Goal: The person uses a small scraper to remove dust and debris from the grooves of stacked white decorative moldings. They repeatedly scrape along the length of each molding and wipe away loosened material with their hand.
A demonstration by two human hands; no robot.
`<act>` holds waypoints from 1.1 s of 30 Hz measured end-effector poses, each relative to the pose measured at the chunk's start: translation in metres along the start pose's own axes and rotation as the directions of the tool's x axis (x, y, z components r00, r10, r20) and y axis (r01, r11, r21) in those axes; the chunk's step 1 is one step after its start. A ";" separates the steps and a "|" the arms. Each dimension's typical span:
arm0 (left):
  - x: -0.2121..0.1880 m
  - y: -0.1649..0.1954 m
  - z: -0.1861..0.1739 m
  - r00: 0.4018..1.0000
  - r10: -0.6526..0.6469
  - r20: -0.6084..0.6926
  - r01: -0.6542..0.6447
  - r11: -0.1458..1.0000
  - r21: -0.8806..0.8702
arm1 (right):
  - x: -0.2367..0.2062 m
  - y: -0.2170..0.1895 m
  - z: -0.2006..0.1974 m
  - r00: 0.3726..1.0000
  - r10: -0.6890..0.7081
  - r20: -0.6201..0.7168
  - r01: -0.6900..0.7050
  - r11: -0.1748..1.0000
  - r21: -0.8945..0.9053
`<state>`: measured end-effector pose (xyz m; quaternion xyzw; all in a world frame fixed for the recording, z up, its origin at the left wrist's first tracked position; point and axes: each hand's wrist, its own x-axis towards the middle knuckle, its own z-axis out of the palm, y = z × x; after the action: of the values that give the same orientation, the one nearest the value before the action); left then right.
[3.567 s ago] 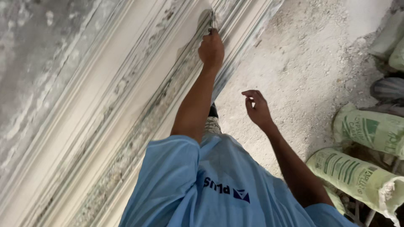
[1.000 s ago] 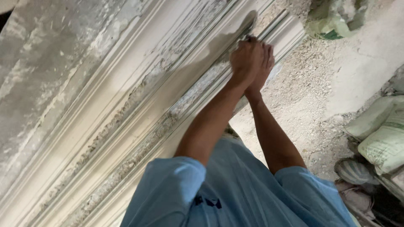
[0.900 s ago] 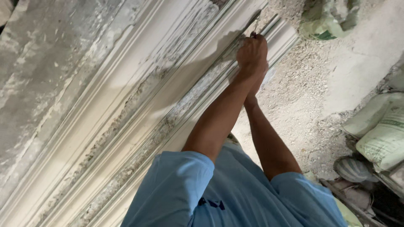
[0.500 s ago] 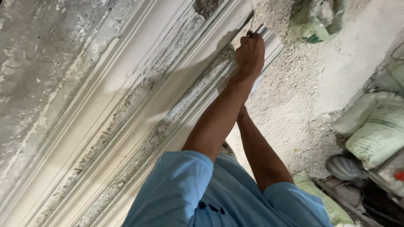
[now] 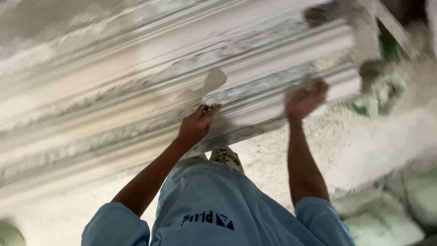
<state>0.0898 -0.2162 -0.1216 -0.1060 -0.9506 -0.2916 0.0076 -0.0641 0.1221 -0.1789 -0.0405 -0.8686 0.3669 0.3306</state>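
Note:
A long white plaster moulding (image 5: 136, 91) with several ribs and rough grey patches runs across the view. My left hand (image 5: 196, 126) is pressed against its lower ribs, fingers pinched together as on a small tool that barely shows. My right hand (image 5: 304, 98) is further right, at the moulding's lower edge near its end, with fingers curled; it is blurred and its grip is unclear. Both bare forearms reach out from my light blue shirt (image 5: 214, 209).
Below lies a gritty, dusty floor (image 5: 268, 155). Pale green and white sacks (image 5: 387, 223) are piled at the lower right, and another green sack (image 5: 380, 89) lies past the moulding's end. The whole view is motion-blurred.
The view has swung, so the moulding now lies nearly level. My right hand has come away from the left and moved right along the moulding. My left hand stays on the ribs.

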 end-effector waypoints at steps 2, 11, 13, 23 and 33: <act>-0.054 -0.012 -0.014 0.991 -0.121 -0.050 0.120 0.993 -0.022 | 0.003 -0.004 0.001 0.998 -0.021 -0.055 0.028 0.991 0.129; -0.281 -0.045 -0.039 0.709 -0.630 -0.317 0.471 0.758 -0.451 | -0.100 -0.133 0.027 0.773 -0.505 0.383 0.592 0.791 -0.153; -0.331 -0.060 -0.051 0.623 -0.678 -0.389 0.455 0.719 -0.525 | -0.173 -0.197 0.052 0.761 -0.474 0.444 0.469 0.874 0.130; -0.632 -0.165 -0.146 0.089 -0.887 -0.454 0.446 0.443 -0.778 | -0.560 -0.528 0.100 -0.035 -0.552 0.833 -0.126 0.829 0.544; -0.787 -0.252 -0.203 -0.236 -0.901 -0.365 0.109 0.349 -0.931 | -0.729 -0.714 0.071 -0.589 -0.710 0.387 -0.275 0.626 0.730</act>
<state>0.7970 -0.6879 -0.1526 0.5753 -0.4585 -0.5254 0.4275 0.5839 -0.6685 -0.1381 0.6637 -0.4789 0.3122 -0.4824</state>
